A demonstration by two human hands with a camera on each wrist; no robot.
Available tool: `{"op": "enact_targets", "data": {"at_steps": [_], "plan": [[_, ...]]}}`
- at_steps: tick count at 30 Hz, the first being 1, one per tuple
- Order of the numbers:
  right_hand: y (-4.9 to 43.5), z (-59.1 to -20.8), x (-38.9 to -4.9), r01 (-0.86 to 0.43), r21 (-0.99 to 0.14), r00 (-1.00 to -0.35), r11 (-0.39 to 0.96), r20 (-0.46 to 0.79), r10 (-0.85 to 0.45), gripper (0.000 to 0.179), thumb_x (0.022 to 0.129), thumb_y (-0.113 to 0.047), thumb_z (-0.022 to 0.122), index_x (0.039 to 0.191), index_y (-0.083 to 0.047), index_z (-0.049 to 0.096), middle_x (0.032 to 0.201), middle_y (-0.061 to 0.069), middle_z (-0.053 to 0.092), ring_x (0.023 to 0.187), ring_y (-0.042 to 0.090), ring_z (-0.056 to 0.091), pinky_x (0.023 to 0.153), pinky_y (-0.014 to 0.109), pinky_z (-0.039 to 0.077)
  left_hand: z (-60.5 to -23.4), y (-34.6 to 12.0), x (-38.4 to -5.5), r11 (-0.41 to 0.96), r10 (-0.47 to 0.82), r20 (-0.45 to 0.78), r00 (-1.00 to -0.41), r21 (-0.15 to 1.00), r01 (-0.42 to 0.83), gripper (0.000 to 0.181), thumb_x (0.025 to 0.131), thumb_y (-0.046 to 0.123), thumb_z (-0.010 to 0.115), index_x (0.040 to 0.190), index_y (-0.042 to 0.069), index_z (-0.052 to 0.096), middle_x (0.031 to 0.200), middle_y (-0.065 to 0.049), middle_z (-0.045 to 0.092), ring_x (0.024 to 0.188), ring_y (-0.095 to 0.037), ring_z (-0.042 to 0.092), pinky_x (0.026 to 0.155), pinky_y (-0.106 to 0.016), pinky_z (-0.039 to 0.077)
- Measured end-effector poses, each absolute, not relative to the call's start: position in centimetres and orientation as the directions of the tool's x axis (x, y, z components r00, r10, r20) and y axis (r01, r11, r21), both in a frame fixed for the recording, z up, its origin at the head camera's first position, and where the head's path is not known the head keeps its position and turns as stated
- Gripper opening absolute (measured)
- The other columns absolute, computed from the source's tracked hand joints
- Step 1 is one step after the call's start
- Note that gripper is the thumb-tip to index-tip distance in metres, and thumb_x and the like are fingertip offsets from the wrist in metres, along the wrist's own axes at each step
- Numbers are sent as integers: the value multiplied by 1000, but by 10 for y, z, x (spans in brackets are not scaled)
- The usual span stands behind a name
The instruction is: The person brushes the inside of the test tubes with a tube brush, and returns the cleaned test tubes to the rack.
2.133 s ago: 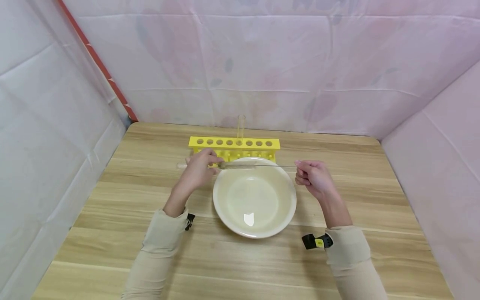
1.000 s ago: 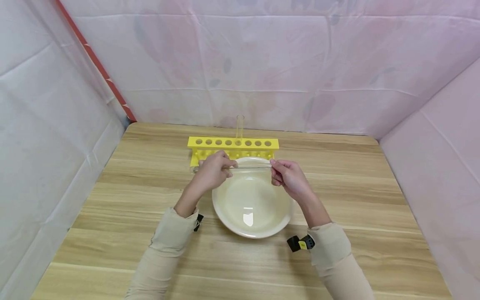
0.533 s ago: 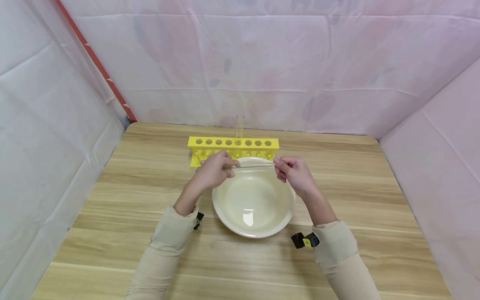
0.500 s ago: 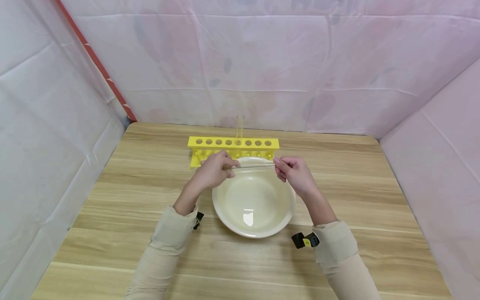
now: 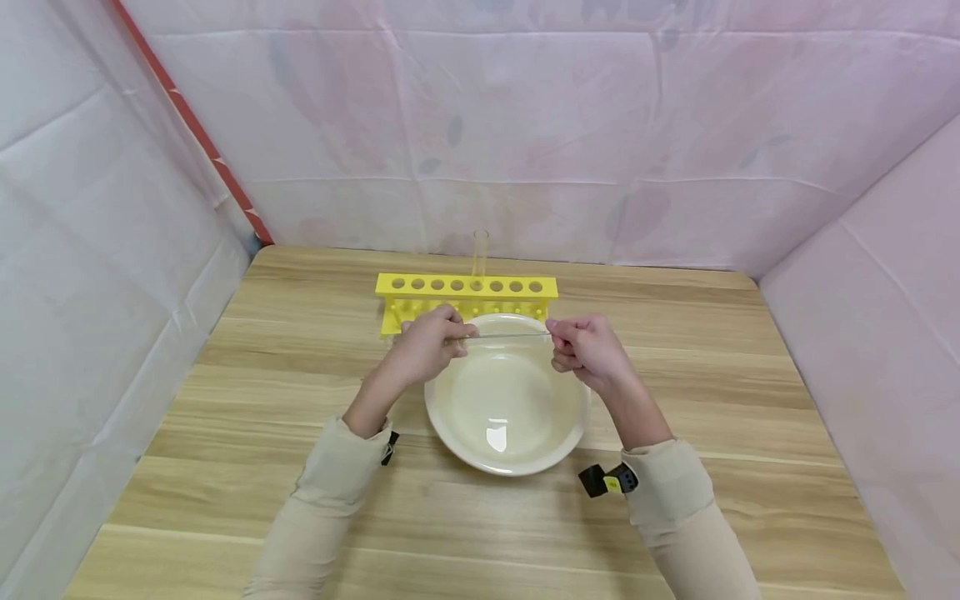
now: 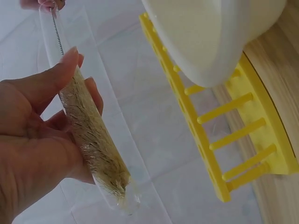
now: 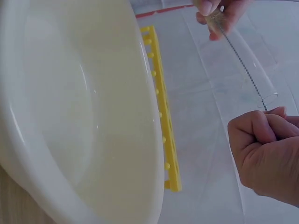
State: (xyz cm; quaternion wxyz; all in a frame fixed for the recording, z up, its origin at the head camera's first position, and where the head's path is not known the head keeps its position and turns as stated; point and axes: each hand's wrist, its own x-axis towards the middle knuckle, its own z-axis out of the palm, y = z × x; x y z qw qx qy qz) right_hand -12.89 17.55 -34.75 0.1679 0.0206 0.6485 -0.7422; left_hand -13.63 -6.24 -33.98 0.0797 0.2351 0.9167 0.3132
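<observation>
In the left wrist view, my left hand grips a clear glass test tube with thumb on one side and fingers on the other. Inside it is a test tube brush, its pale bristles reaching down to the tube's closed end. My right hand pinches the brush's twisted wire handle just outside the tube's open mouth, its fingers curled. The tube lies almost level above the far side of a cream basin, seen from the head.
A yellow test tube rack stands behind the basin. One clear test tube is upright in it. The basin sits on a wood-grain table, with pale patterned cloth walls at the back and sides.
Since the earliest frame, my right hand has moved left toward my left hand, sliding the brush deeper into the tube. My left hand has shifted slightly right. Over the last half second movement is small.
</observation>
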Motion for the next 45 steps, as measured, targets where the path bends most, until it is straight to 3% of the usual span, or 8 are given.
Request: {"op": "enact_targets", "data": {"at_steps": [5,9,14,22,30,34,40,45], "plan": [[176,-349,-132,413,-889,-889,-197,-347,-298,44,95,-1,37,52,-5,39,46,-4,26,39,8,19,46,24,19,-341,-63,-133,715,473,17,-881,576,395,32,82,8,66,114,9,65,95,-1,54,82,-17,52,75,-40,27],[177,-350,-133,401,-893,-891,-205,-328,-313,45,96,-1,37,51,-5,39,47,-3,27,39,8,20,47,23,20,-341,-64,-133,715,471,11,-882,581,389,32,82,8,66,115,9,65,94,-1,54,83,-18,52,76,-41,28],[178,-352,-131,241,-970,-943,-30,-226,-245,42,96,-6,43,54,-2,42,49,0,32,43,11,29,50,24,29,-342,-67,-135,680,503,6,-864,615,400,31,82,8,66,113,7,65,95,-2,55,83,-18,52,79,-44,32],[182,-354,-129,-120,-952,-967,281,48,-252,37,94,-8,49,61,9,49,54,12,44,53,32,40,54,31,35,-344,-75,-144,570,598,-6,-802,706,420,32,83,3,64,114,-2,62,95,-9,57,81,-20,51,68,-28,43],[180,-337,-121,-306,-891,-928,337,199,-316,33,92,4,48,59,9,49,55,23,44,48,15,36,50,23,31,-346,-78,-147,531,603,-29,-797,760,374,30,82,2,65,112,-2,63,97,-10,59,86,-20,53,70,-28,45],[183,-347,-126,-195,-927,-958,319,110,-267,35,93,-2,48,59,7,49,53,14,44,50,16,39,52,24,34,-345,-76,-145,556,579,-29,-815,745,368,31,82,2,65,113,-1,63,97,-9,59,83,-20,52,69,-28,44],[182,-352,-130,130,-992,-963,3,-127,-236,41,94,-2,46,54,2,41,51,3,35,45,13,31,51,25,33,-342,-71,-139,626,530,-19,-848,683,376,32,81,3,66,113,1,64,96,-8,58,83,-20,53,70,-29,46],[181,-350,-131,331,-928,-918,-168,-276,-285,45,95,0,40,50,-3,41,49,0,31,41,11,21,48,25,22,-340,-69,-135,684,497,-19,-868,624,378,31,81,6,67,112,6,66,97,-5,58,86,-22,54,81,-44,38]]}}
